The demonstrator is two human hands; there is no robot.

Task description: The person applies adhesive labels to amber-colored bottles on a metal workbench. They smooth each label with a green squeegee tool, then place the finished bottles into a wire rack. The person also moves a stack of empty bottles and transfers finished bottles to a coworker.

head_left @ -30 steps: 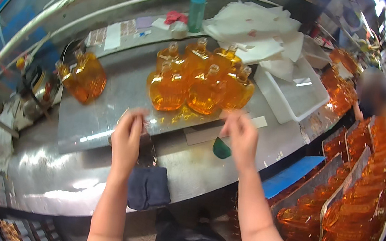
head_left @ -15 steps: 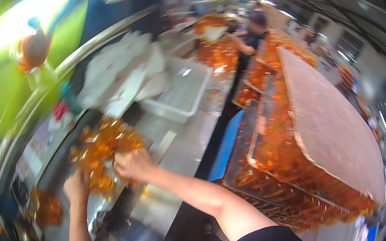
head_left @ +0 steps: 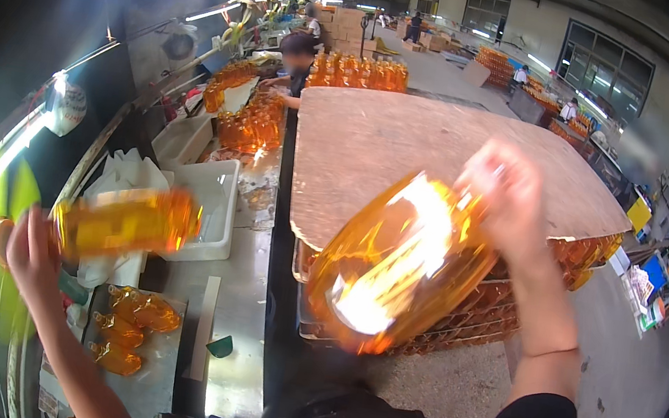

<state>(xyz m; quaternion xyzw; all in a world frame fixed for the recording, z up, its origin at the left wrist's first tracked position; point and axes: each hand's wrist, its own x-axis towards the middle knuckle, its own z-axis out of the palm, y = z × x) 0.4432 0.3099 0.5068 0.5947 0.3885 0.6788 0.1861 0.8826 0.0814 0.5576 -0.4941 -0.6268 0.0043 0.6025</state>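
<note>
My left hand (head_left: pixel 33 252) is closed around one end of an amber see-through bottle (head_left: pixel 127 223), held tilted sideways above the bench on the left. Raised on the right, my right hand (head_left: pixel 507 195) grips the upper end of another amber bottle (head_left: pixel 403 270). This one looks large, close to the camera, and slants down to the left in front of a stack; glare whitens its side. On the bench below my left hand lie several amber bottles (head_left: pixel 132 322) on a dark mat.
A pale wooden board (head_left: pixel 413 135) tops the stack of amber bottles on the right. A white plastic bin (head_left: pixel 223 210) and white plastic bags (head_left: pixel 129 176) sit on the metal bench (head_left: pixel 245 299). Beyond, a co-worker (head_left: pixel 297 58) stands near more bottles.
Both hands have risen from the cluster of amber bottles on the bench, each with a bottle. The right hand has swung right toward the board-topped stack. The view has turned right and up.
</note>
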